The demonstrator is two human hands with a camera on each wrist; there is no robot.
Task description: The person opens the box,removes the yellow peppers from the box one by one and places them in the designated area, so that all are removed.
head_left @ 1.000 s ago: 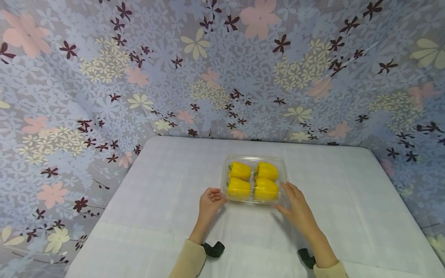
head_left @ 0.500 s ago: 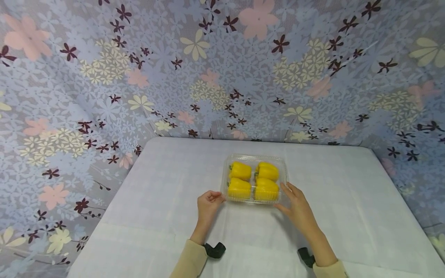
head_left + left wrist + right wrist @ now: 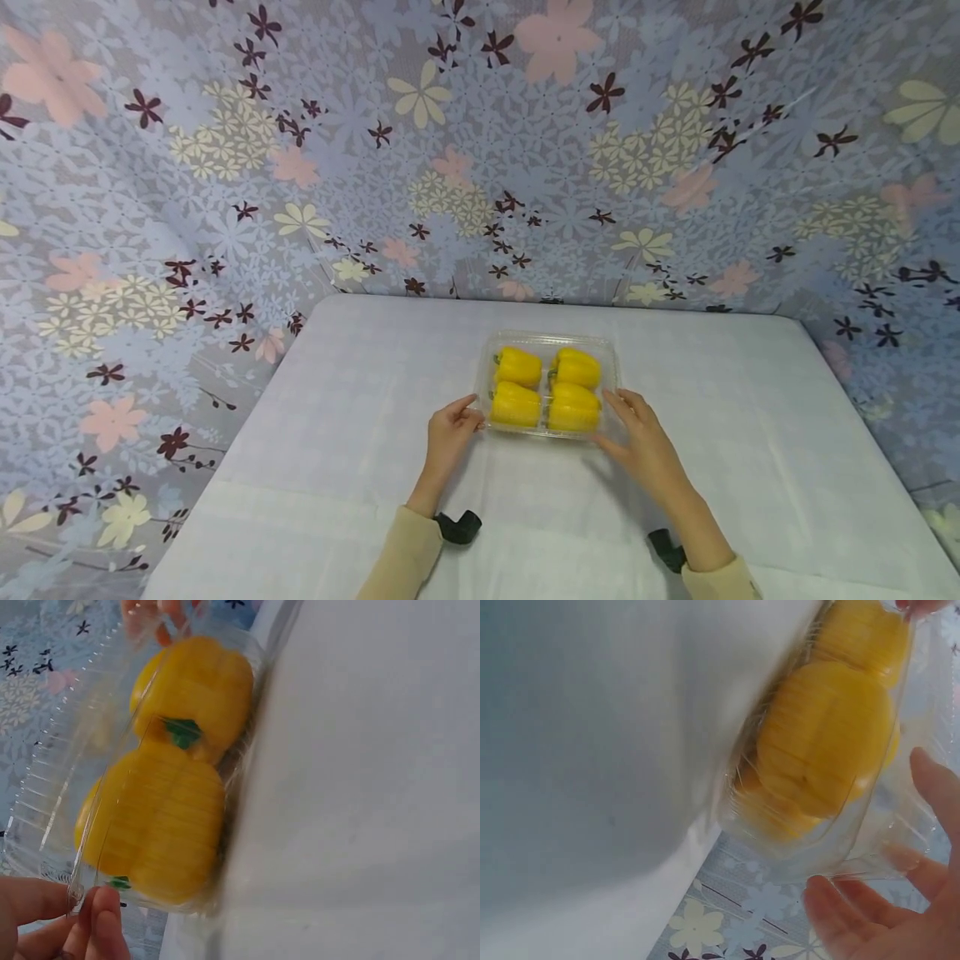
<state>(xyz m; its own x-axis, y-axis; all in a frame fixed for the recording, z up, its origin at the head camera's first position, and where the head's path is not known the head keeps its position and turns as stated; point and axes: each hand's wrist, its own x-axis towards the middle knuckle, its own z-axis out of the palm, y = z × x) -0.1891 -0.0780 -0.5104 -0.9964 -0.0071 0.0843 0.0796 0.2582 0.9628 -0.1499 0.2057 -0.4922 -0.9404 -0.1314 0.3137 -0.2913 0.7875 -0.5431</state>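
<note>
Head: container [image 3: 551, 339], long axis left-right; visible pepper stems [image 3: 496, 360] leftward.

The head view is evenly lit, fairly crisp — a soft shadow on the table [image 3: 360, 375] beside the right hand [image 3: 641, 446]. Wrist views are dimmer, softer — pale glints along the box [image 3: 45, 817], peppers [image 3: 829, 739] slightly blurred.

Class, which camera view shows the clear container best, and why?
The head view: the clear container appears nearly whole, from above. Left wrist shows its front and left end close up; right wrist, its front and right end.
</note>
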